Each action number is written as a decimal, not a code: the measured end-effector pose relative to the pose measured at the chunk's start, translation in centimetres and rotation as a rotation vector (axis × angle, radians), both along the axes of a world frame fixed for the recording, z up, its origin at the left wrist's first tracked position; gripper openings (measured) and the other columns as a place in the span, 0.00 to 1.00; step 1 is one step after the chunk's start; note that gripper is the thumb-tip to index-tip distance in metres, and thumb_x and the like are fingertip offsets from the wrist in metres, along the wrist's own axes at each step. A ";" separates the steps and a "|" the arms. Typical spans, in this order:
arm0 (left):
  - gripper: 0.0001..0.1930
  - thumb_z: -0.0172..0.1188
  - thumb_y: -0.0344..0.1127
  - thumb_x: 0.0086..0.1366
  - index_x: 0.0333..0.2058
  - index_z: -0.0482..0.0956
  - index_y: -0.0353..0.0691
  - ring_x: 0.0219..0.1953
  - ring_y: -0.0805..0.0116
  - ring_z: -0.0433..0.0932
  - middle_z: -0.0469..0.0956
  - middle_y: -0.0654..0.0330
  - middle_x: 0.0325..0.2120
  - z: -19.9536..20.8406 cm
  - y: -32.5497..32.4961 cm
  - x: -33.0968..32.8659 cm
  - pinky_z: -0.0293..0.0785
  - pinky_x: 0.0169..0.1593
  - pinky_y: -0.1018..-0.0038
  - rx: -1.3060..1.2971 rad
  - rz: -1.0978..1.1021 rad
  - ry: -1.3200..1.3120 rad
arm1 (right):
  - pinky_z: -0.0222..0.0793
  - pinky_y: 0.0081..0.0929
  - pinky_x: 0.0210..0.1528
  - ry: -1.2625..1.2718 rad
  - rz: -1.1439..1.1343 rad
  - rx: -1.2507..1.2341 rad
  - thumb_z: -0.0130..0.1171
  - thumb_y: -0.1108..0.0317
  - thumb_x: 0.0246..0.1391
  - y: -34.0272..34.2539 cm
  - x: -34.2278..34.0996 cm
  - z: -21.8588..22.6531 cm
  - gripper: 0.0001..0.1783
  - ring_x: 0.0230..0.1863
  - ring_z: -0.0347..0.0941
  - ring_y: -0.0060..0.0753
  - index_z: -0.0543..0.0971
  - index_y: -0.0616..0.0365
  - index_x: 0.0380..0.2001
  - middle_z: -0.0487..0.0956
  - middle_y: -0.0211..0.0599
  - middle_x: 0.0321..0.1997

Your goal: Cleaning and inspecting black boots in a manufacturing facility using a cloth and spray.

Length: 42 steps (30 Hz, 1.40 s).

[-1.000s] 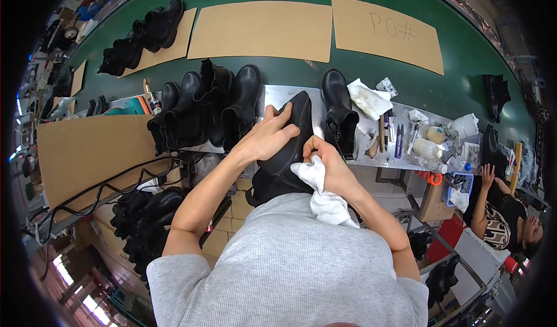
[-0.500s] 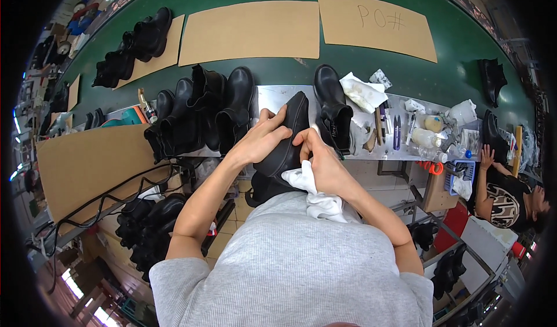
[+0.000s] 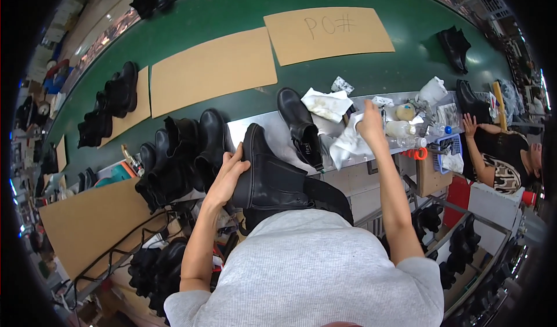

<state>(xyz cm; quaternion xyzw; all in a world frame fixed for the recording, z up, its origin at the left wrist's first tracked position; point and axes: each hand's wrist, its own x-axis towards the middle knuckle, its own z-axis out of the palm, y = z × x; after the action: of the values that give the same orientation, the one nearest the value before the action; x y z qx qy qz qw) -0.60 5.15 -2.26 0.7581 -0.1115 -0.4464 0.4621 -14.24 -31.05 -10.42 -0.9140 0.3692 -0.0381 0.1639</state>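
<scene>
My left hand [image 3: 227,176] grips a black ankle boot [image 3: 277,173] by its sole. The boot is tipped on its side close to my shirt, its toe pointing away from me. My right hand [image 3: 370,124] is stretched out over the supplies on the metal ledge, fingers closed, with a white cloth [image 3: 347,146] hanging from it. Between my hands another black boot [image 3: 299,127] lies on the ledge. A stained white cloth [image 3: 328,104] rests just beyond it. Plastic bottles [image 3: 400,129] stand to the right of my right hand.
Several black boots [image 3: 180,159] line the ledge at left. Cardboard sheets [image 3: 214,72] lie on the green table [image 3: 232,11]. A blue basket [image 3: 452,159] and orange coil [image 3: 413,153] are at right, near another person [image 3: 499,147]. A cardboard panel [image 3: 93,228] is at lower left.
My right hand has left the boot and moved forward and right with the white cloth. The boot has turned to show its side, still in my left hand. The whole view has swung.
</scene>
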 end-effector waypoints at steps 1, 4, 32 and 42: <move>0.37 0.47 0.44 0.59 0.63 0.50 0.28 0.50 0.64 0.62 0.58 0.55 0.41 -0.2 -0.4 0.3 0.55 0.57 0.78 0.002 -0.006 -0.013 | 0.63 0.54 0.52 0.129 0.008 -0.183 0.58 0.78 0.38 -2.1 0.6 -2.9 0.31 0.58 0.65 0.43 0.68 0.57 0.52 0.69 0.48 0.55; 0.38 0.47 0.45 0.58 0.63 0.51 0.31 0.51 0.64 0.62 0.58 0.56 0.42 0.3 -0.5 0.2 0.54 0.57 0.78 0.008 0.071 0.006 | 0.57 0.63 0.55 0.121 0.278 -0.344 0.60 0.77 0.37 -0.6 4.4 -0.7 0.36 0.64 0.56 0.43 0.64 0.53 0.55 0.60 0.44 0.63; 0.29 0.43 0.40 0.61 0.61 0.57 0.34 0.54 0.57 0.71 0.68 0.50 0.54 2.4 -4.0 4.8 0.68 0.58 0.63 -0.591 0.424 0.447 | 0.58 0.18 0.13 -1.141 -0.863 1.154 0.46 0.63 0.62 -7.6 -11.7 -2.2 0.18 0.13 0.66 0.20 0.68 0.51 0.54 0.79 0.41 0.25; 0.25 0.43 0.41 0.63 0.57 0.65 0.37 0.53 0.58 0.72 0.70 0.54 0.54 1.0 -5.5 3.8 0.69 0.56 0.63 -0.676 0.490 0.473 | 0.62 0.41 0.56 -0.552 -0.193 -0.005 0.43 0.91 0.36 6.0 -14.6 -5.2 0.40 0.52 0.64 0.61 0.63 0.55 0.58 0.66 0.56 0.50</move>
<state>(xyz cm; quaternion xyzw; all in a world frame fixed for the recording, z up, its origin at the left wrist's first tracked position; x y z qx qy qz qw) 3.20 -0.35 -1.25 0.4468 0.0399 -0.4233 0.7871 -28.83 -25.05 -15.60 -0.8301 0.3961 -0.3015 0.2515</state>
